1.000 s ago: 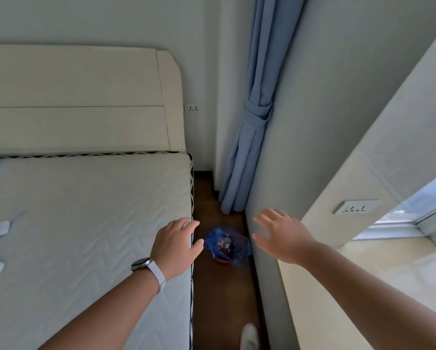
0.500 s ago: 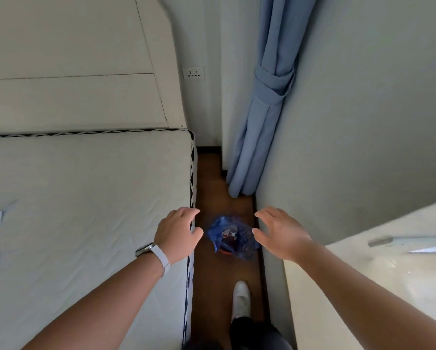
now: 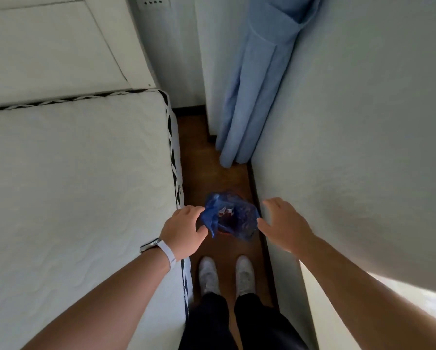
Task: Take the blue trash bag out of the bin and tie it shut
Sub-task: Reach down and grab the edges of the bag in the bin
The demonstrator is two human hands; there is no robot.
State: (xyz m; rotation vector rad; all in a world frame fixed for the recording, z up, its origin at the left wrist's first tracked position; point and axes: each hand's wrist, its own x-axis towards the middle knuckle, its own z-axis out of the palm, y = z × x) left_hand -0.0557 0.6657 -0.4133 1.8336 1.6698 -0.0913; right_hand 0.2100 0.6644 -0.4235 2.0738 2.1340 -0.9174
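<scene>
Blue trash bag (image 3: 233, 216) down on the wood floor (image 3: 211, 157) between bed (image 3: 80, 173) and wall (image 3: 350, 147), just ahead of 2 white shoes (image 3: 208, 275). Left hand (image 3: 184, 229) curled at the bag's left edge; grip there unclear. Right hand (image 3: 283, 224) spread open just beside its right edge.

Bare-armed, the person wears a pale-strapped watch (image 3: 158, 245) on the left wrist, dark trousers (image 3: 237, 322) and white shoes (image 3: 225, 275).

Both arms outstretched downward, left hand (image 3: 182, 229) with fingers curled, right hand (image 3: 285, 226) spread open.
</scene>
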